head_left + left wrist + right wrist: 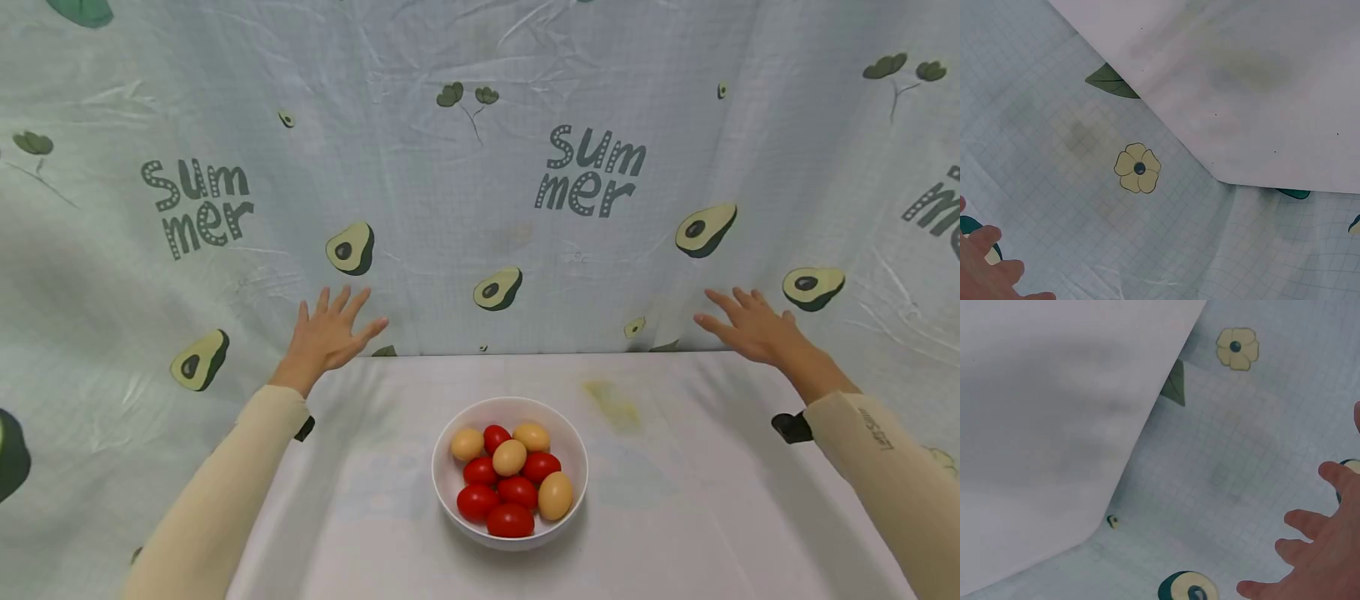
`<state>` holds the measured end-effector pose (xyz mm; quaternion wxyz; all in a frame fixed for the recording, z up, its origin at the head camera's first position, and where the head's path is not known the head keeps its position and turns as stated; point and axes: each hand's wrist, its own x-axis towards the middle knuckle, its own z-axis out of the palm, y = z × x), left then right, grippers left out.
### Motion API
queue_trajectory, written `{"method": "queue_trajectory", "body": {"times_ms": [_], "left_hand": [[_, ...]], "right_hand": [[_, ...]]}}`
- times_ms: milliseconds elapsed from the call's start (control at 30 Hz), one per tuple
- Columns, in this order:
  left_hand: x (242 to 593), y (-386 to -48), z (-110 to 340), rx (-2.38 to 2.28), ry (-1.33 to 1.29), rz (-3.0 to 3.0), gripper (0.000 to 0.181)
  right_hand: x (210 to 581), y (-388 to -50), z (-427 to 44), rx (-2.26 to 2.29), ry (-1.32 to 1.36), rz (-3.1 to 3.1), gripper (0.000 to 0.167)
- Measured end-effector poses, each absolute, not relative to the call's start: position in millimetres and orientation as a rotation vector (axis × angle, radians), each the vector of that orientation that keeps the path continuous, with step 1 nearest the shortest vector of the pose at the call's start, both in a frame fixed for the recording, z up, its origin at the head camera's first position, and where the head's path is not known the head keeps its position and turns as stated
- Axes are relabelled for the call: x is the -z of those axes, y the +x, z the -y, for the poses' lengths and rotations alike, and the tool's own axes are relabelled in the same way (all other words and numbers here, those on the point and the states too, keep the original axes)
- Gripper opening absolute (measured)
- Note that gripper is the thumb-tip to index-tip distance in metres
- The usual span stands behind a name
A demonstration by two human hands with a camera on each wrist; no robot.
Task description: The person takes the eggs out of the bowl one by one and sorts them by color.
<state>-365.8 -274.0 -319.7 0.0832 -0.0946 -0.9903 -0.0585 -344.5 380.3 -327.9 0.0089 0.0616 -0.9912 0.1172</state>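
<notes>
Beige sleeves (217,500) framed the head view; left hand (327,333) and right hand (757,329) were spread, holding nothing. Between them, closer to the person, the round bowl (509,543) of red and tan ovals (556,496) sat on the table (675,467), nearer the left hand. The left wrist view showed spread fingers, no bowl; the right wrist view, likewise.

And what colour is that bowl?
The bowl is plain white; the head view shows it best.
</notes>
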Motion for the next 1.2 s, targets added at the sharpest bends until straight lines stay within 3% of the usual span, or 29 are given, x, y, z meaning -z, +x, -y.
{"method": "queue_trajectory", "body": {"times_ms": [433, 800, 1200], "left_hand": [[326, -335, 269, 0.216, -0.281, 2.920, 0.089], [337, -298, 247, 0.582, -0.316, 2.869, 0.079], [382, -274, 216, 1.209, -0.456, 2.681, 0.062]], "right_hand": [[323, -310, -345, -0.235, 0.314, 2.987, 0.077], [333, -263, -296, -0.309, 0.512, 2.821, 0.064], [354, -234, -224, -0.492, 0.747, 2.737, 0.054]]}}
